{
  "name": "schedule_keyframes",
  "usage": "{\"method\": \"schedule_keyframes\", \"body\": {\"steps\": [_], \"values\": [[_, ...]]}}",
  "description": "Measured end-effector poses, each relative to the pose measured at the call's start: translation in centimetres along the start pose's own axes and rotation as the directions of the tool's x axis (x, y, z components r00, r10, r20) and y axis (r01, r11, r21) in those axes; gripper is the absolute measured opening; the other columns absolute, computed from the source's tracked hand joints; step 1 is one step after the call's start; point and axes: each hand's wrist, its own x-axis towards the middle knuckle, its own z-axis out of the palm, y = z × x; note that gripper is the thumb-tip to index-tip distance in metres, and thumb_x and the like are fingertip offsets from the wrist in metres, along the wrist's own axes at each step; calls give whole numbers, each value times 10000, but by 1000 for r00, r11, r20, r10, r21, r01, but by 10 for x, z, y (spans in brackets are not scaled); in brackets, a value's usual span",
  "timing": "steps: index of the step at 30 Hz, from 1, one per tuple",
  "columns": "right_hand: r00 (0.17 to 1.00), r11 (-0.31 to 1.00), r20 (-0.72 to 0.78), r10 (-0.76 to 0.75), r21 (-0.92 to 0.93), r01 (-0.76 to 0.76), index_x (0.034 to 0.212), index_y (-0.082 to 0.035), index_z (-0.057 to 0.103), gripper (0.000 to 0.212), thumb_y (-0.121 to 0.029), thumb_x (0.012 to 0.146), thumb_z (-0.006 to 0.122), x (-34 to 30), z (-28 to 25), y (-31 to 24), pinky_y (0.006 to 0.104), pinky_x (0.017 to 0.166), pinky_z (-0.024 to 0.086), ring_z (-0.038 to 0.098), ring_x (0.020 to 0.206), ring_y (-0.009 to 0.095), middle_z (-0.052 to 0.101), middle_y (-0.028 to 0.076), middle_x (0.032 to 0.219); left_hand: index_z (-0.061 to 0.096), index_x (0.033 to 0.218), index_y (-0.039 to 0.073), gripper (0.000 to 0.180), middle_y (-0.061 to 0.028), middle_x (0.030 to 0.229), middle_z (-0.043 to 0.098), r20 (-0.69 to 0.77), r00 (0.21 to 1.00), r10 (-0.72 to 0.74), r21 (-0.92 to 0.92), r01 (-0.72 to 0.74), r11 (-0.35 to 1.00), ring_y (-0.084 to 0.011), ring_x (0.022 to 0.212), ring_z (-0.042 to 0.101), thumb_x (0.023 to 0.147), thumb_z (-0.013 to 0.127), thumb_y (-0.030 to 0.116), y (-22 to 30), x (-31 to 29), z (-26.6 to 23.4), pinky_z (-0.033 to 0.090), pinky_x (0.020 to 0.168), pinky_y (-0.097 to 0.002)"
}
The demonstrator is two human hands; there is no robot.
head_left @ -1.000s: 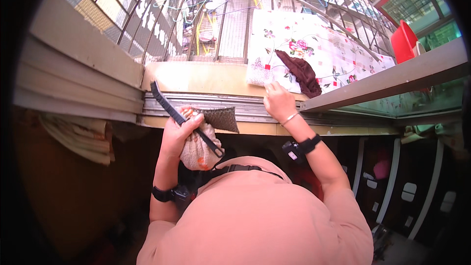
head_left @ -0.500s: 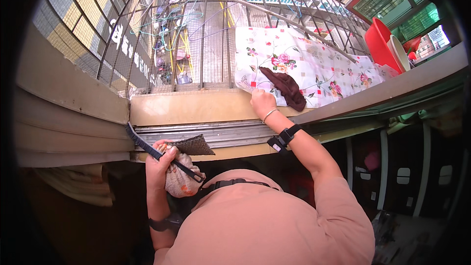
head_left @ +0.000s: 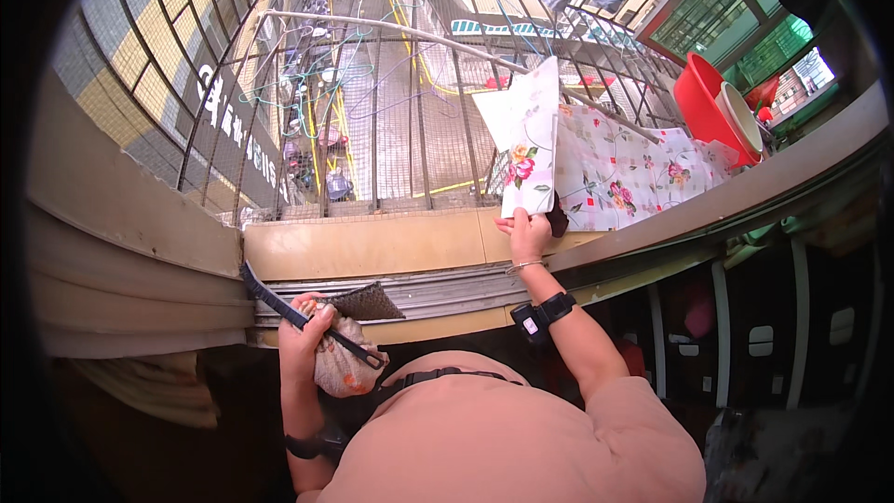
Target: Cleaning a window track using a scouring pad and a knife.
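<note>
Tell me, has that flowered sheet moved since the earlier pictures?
Yes. The left end of the flowered sheet, pinched by the right hand, is now raised and turned rightward, farther from the left end of the cream sill.

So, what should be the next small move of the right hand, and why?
Perhaps the right hand should lay the raised end of the sheet rightward: it pinches that end, the rest lies on that side, and the left hand is full, holding the brush and rag.
</note>
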Motion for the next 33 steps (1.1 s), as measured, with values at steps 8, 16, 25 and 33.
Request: {"method": "schedule_keyframes", "body": {"steps": [8,16,25,33], "values": [[996,994,-79,-51,89,58,976,177,474,272,-66,855,473,72,69,18,342,551,581,682,658,301,625,213,778,539,1044,20,222,40,772,530,-30,999,23,30,-22,999,-24,678,475,842,626,53,13,-8,-8,389,619,-169],[943,816,-279,-184,-579,-12,736,93,634,229,-113,766,538,227,133,0,431,675,522,663,731,379,652,269,793,513,1036,11,249,-28,833,563,-114,994,-1,111,13,994,-94,727,565,832,610,116,16,-22,-5,482,681,-228],[933,774,206,-294,-521,359,1012,122,577,514,-214,648,713,137,150,10,415,674,508,644,750,378,631,269,768,529,1053,6,271,14,779,555,-116,992,-51,45,57,997,-45,677,514,825,639,105,15,-9,22,440,635,-189],[621,982,760,191,-155,-112,1174,18,571,422,-295,893,602,-41,60,-34,252,667,491,611,783,122,649,78,936,508,938,34,131,-48,816,574,187,979,-76,-130,101,986,-152,709,620,895,537,155,7,42,53,526,649,-281]]}}
